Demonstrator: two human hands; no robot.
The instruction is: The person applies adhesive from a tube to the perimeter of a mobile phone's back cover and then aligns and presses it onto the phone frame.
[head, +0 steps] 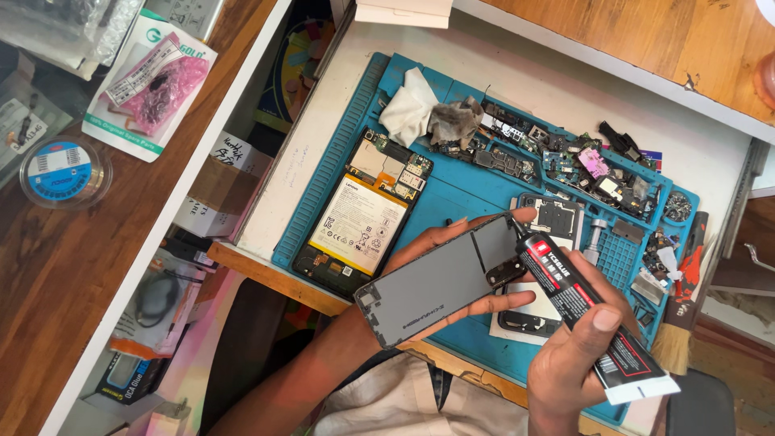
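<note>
Glue tube [593,319] sits pinched in the right hand [577,355], its black tip touching the right end of the grey phone frame [440,282]; the left hand [476,266] cups that long frame from below, slanting above the blue mat [468,194].

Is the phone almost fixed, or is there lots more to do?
Looks midway. Done: the opened phone lies on the blue mat, battery showing, loose parts piled beside it. In hand: the left hand holds a grey panel, and the right hand puts a glue tube to its edge. Left: panel and phone remain apart.
</note>
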